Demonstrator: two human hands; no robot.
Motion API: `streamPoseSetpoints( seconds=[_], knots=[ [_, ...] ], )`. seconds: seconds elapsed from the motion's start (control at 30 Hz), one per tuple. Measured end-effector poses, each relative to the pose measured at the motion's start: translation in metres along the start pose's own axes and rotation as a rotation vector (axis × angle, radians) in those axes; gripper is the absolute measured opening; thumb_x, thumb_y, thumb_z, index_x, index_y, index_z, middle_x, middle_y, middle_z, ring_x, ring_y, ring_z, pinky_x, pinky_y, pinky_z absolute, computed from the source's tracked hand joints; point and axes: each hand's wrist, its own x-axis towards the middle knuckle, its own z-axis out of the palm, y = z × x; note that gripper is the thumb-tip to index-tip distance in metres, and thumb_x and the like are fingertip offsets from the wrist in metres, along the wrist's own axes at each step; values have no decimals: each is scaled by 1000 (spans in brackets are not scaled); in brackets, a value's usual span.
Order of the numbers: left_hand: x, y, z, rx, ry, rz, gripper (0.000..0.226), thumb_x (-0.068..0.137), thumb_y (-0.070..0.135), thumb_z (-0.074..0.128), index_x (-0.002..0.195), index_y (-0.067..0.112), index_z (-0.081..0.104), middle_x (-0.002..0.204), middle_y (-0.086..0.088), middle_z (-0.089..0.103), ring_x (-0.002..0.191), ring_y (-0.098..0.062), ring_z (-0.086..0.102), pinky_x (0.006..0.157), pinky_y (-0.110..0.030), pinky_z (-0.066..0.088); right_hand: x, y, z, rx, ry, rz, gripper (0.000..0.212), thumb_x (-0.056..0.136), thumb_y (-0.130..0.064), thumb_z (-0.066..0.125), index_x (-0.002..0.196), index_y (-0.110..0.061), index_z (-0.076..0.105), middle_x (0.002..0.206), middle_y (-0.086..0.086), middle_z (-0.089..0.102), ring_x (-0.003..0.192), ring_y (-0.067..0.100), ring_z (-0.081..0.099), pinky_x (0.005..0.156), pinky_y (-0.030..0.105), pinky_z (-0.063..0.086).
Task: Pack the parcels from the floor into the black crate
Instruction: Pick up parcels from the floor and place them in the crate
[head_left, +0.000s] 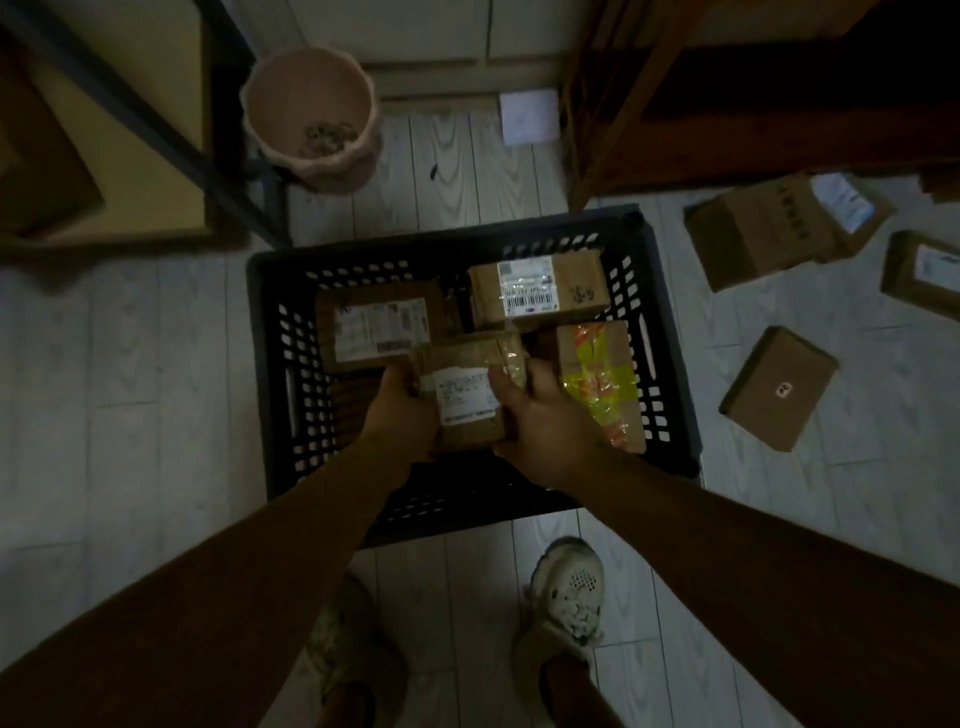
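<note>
1. Plainly, the held parcel, a brown carton with a white label on top, sat over the near middle of the black crate. It was above the cartons already inside, and I could not tell whether it touched them.
2. On my feed the left hand gripped the carton's left edge, its fingers wrapped out of sight beneath it.
3. The right hand gripped the right edge, thumb laid across the top beside the label and the other fingers curled round the side.
4. Inside the crate I counted three more. A labelled parcel lay at the back left and a barcode parcel at the back right. A taped parcel, wrapped in yellow and orange tape, lay along the right wall.
5. The crate stood on the pale plank floor, just ahead of the person's shoes.
6. Right of the crate, three loose parcels lay on the floor: a large carton, a flat carton nearer me, and an edge carton cut off by the frame.
7. Beyond the crate to the left stood a pink bin with some scraps at its bottom.
</note>
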Motion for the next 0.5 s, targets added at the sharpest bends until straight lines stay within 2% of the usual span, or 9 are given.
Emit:
streamPoseSetpoints(
  seconds=[0.07, 0.13, 0.2, 0.27, 0.33, 0.37, 0.47, 0.5],
  knots=[
    [20, -11, 17, -26, -29, -25, 39, 92, 15, 52, 129, 21, 39, 97, 2, 56, 78, -19, 60, 65, -39, 58, 16, 17, 10, -137, 11, 1, 89, 83, -41, 67, 152, -27, 12, 158, 11, 0, 140, 37, 22, 114, 48, 29],
    [39, -21, 32, -27, -48, -54, 41, 91, 18, 57, 128, 19, 41, 113, -5, 57, 90, -26, 62, 75, -44, 58, 28, 34, 17, -329, 21, 9, 86, 84, -51, 61, 152, -27, 14, 159, 12, -2, 145, 38, 3, 117, 52, 8],
    [55, -27, 49, -28, -52, -61, 42, 90, 19, 59, 128, 18, 41, 121, -7, 56, 96, -28, 60, 75, -43, 57, 41, 50, 25, -447, 23, 3, 83, 85, -55, 56, 151, -25, 15, 160, 12, -5, 145, 38, -10, 114, 54, -9],
    [70, -30, 64, 12, -62, -52, 44, 90, 21, 59, 130, 17, 41, 124, -8, 54, 98, -28, 58, 74, -40, 56, 52, 64, 34, -523, 25, 9, 82, 87, -55, 53, 152, -24, 14, 161, 11, -4, 145, 39, -13, 108, 55, -18],
    [82, -33, 78, 40, -68, -31, 48, 90, 23, 60, 132, 14, 39, 128, -8, 52, 110, -31, 56, 81, -37, 52, 63, 75, 42, -539, -12, 57, 81, 87, -56, 51, 152, -28, 11, 161, 10, -5, 144, 42, -16, 107, 60, -17],
    [89, -35, 84, 26, -70, -40, 50, 90, 22, 61, 134, 13, 38, 130, -8, 52, 114, -31, 55, 80, -35, 50, 67, 81, 45, -519, -41, 90, 81, 88, -57, 50, 152, -30, 8, 161, 9, -8, 143, 43, -19, 107, 64, -15],
    [110, -43, 97, -24, -79, -52, 57, 88, 23, 64, 136, 14, 35, 133, -7, 49, 117, -30, 53, 64, -28, 50, 76, 98, 52, -465, -77, 149, 76, 90, -58, 45, 151, -34, 6, 160, 6, -17, 139, 43, -28, 107, 70, -8],
    [116, -44, 99, -2, -79, -18, 61, 86, 26, 67, 136, 14, 35, 132, -6, 48, 118, -29, 52, 66, -29, 51, 78, 104, 55, -477, -76, 145, 75, 91, -57, 43, 151, -34, 5, 159, 6, -19, 139, 42, -30, 108, 70, -7]
  ],
)
